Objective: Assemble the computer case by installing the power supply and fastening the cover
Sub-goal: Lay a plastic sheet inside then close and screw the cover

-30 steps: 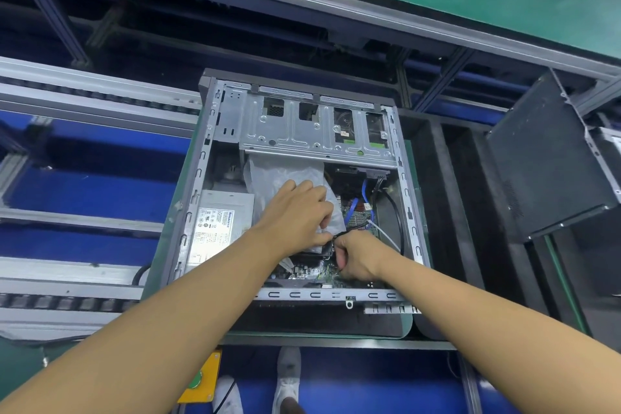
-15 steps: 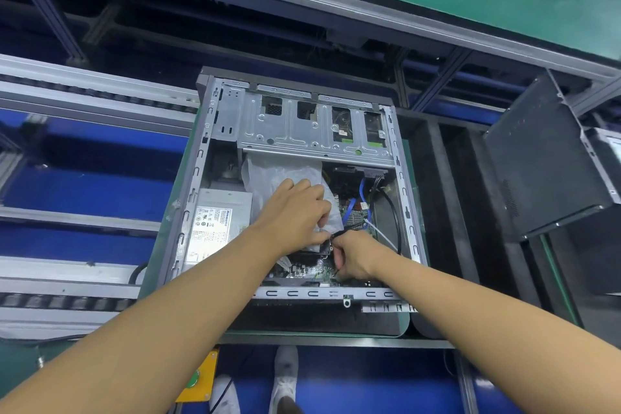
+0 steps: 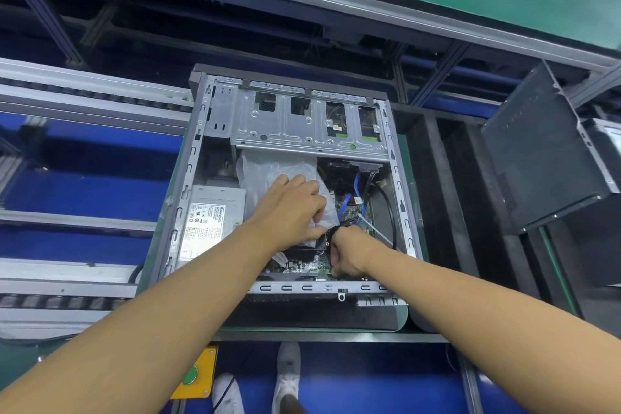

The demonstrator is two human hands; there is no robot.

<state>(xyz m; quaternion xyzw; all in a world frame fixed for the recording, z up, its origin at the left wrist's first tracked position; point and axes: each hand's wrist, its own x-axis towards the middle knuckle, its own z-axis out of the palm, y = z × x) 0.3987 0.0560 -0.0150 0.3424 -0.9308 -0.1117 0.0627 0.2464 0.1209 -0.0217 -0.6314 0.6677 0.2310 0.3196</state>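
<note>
An open grey computer case [image 3: 201, 144] lies on its side in front of me. The silver power supply [image 3: 211, 222] with a white label sits in its left part. My left hand [image 3: 289, 208] reaches into the middle and grips a crumpled clear plastic bag [image 3: 268, 168]. Just right of it, my right hand [image 3: 346, 252] is curled round a bundle of black cables [image 3: 339, 230] above the green motherboard [image 3: 302, 267]. A metal drive cage [image 3: 302, 124] spans the far end of the case. Blue cables [image 3: 346, 202] run to the right of the bag.
A dark side panel [image 3: 537, 151] leans upright to the right of the case. Roller conveyor rails [image 3: 84, 101] run along the left. A yellow box with a green button [image 3: 195, 376] hangs below the bench edge, beside my white shoes [image 3: 289, 376].
Both hands stay in the case at nearly the same spot. The left hand's fingers have shifted slightly on the bag; the right hand has turned a little round the cables.
</note>
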